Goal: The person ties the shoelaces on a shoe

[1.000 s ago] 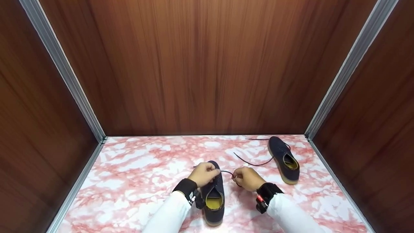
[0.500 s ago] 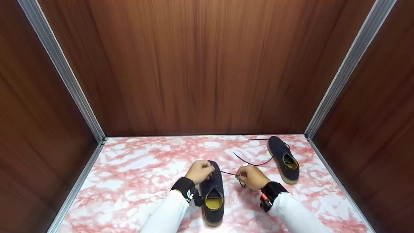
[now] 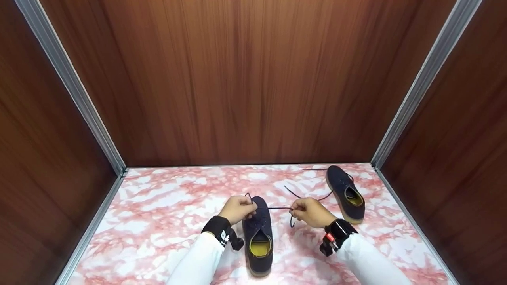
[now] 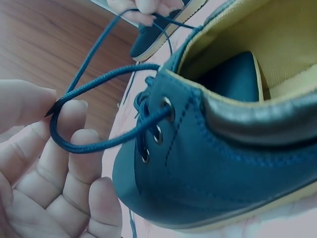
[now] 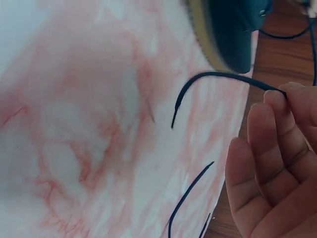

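Note:
A dark navy lace-up shoe [image 3: 264, 223] with a yellow lining sits toe-forward on the marbled surface. Beside its toe, my left hand [image 3: 237, 209] pinches its shoelace [image 4: 101, 145] between thumb and index finger. In the left wrist view the lace bends into loops between those fingertips and the metal eyelets [image 4: 158, 135]. To the right of the shoe, my right hand [image 3: 311, 213] pinches the lace too, and its loose tip [image 5: 174, 116] dangles past the fingers. A stretch of lace [image 3: 279, 208] runs straight from hand to hand across the shoe's front.
A matching shoe [image 3: 340, 180] lies at the back right, its untied lace [image 3: 292, 192] trailing left, partly behind my right hand. The pink-and-white marbled surface [image 3: 166, 237] is enclosed by wood-grain panels [image 3: 245, 87] with metal corner rails [image 3: 81, 93].
My left hand has shifted slightly left and my right hand slightly right, drawing the lace between them straight. A small lace loop now shows above the left fingers. Both shoes stay in place.

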`<state>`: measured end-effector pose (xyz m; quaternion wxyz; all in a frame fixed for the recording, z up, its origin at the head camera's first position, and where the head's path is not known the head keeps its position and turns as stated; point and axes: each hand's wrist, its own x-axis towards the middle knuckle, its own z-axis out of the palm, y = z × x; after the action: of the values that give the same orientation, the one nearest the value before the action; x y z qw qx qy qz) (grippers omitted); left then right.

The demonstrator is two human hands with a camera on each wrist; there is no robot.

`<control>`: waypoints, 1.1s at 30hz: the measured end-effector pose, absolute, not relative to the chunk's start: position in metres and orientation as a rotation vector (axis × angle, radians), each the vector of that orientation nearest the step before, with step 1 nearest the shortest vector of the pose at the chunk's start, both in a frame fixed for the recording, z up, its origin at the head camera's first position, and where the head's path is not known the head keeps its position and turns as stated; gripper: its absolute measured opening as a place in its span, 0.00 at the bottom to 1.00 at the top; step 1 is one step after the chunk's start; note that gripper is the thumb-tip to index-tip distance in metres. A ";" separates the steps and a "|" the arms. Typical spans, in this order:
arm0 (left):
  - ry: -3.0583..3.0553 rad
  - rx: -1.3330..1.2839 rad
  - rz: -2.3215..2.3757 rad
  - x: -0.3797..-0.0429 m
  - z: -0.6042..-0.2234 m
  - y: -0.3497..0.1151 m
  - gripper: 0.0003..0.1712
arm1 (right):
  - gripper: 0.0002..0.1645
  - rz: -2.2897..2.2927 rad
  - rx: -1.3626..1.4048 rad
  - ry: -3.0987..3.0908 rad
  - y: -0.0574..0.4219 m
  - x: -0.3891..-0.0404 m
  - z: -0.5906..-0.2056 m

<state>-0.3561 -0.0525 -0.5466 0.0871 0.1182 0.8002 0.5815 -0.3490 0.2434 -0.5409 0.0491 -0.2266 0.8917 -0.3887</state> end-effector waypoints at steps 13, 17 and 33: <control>2.428 0.378 1.725 -0.357 -0.552 -0.059 0.10 | 0.13 -1.596 -0.416 2.350 0.250 -0.351 -0.515; 2.497 0.429 1.710 -0.357 -0.552 -0.058 0.10 | 0.08 -1.771 -0.321 2.121 0.244 -0.347 -0.513; 2.585 0.434 1.701 -0.354 -0.557 -0.052 0.10 | 0.06 -1.878 -0.402 1.936 0.211 -0.331 -0.518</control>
<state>-0.3541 -0.0518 -0.5574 0.0084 0.1390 0.8273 0.5443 -0.3308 0.2111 -0.5178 0.2058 -0.1441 0.6947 -0.6740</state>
